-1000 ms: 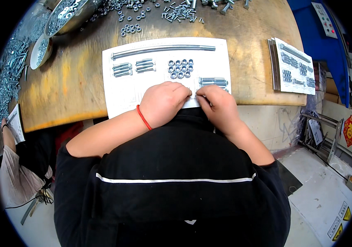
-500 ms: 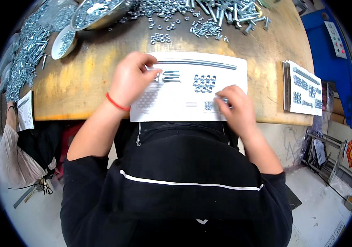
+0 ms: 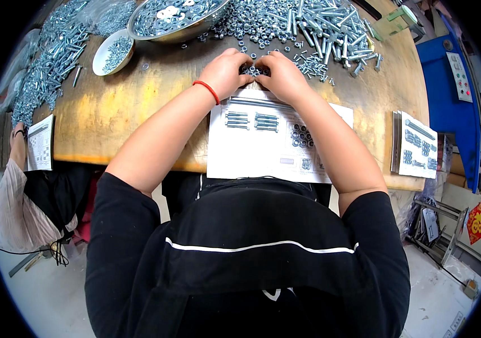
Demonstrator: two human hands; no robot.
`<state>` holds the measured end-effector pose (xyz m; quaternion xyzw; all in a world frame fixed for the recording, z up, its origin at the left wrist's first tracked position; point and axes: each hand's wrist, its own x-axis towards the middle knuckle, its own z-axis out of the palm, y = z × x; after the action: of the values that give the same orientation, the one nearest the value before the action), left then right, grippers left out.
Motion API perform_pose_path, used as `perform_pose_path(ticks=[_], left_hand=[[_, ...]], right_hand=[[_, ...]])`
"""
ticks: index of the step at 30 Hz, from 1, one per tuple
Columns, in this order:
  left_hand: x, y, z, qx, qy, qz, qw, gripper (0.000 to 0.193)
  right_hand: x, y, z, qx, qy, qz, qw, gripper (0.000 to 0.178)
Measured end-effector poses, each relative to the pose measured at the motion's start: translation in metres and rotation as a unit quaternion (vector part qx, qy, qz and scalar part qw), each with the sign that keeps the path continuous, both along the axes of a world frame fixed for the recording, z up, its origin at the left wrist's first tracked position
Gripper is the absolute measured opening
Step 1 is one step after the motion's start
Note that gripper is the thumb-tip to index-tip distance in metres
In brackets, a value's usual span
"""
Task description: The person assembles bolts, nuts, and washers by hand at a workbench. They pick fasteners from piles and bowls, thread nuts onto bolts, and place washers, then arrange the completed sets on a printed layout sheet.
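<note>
Just beyond the far edge of a white printed sheet (image 3: 220, 158), my two hands meet around a small cluster of hex nuts (image 3: 254, 71). My left hand (image 3: 226, 73), with a red band at its wrist, curls its fingers against the cluster's left side. From the right, my right hand (image 3: 281, 76) closes on the same nuts, and the fingertips partly hide them. On the sheet lie a long metal rod (image 3: 260, 102), two groups of bolts (image 3: 236, 120) and a block of nuts (image 3: 302, 136). Small metal pieces (image 3: 306, 164) sit near its lower edge, partly covered by my right forearm.
Loose nuts (image 3: 251, 22) and large bolts (image 3: 336, 34) are heaped at the back. A steel bowl of washers (image 3: 181, 36) and a white bowl (image 3: 105, 59) stand left of them. Stacked cards (image 3: 415, 146) lie right. Another person's hand (image 3: 18, 132) is at far left.
Both hands have left the bolts and small pieces on the sheet and moved away from me to the nuts beyond it. They are now close together. The view has shifted slightly.
</note>
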<state>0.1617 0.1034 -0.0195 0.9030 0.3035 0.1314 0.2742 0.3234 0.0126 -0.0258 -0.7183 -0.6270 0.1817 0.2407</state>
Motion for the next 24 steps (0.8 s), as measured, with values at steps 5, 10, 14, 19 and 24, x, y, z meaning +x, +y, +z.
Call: perform_pose_path(ticks=[5, 10, 14, 19, 24], left_hand=[[0.001, 0.019, -0.004, 0.024, -0.001, -0.105, 0.994, 0.034], [0.011, 0.025, 0.01, 0.043, 0.077, -0.15, 0.985, 0.034], [0.008, 0.029, 0.012, 0.032, 0.058, -0.13, 0.989, 0.033], [-0.045, -0.01, 0.041, 0.015, -0.047, -0.072, 0.996, 0.031], [-0.107, -0.089, 0.028, -0.058, 0.006, -0.118, 0.991, 0.028]], right_hand=[[-0.004, 0.002, 0.004, -0.031, -0.023, -0.026, 0.999, 0.034], [-0.017, 0.009, 0.013, -0.077, -0.075, -0.054, 0.993, 0.036], [-0.023, 0.018, 0.019, -0.091, -0.101, -0.06, 0.989, 0.037], [-0.034, -0.024, 0.036, 0.038, -0.033, -0.036, 0.998, 0.033], [-0.09, -0.107, 0.037, -0.003, 0.028, 0.084, 0.996, 0.03]])
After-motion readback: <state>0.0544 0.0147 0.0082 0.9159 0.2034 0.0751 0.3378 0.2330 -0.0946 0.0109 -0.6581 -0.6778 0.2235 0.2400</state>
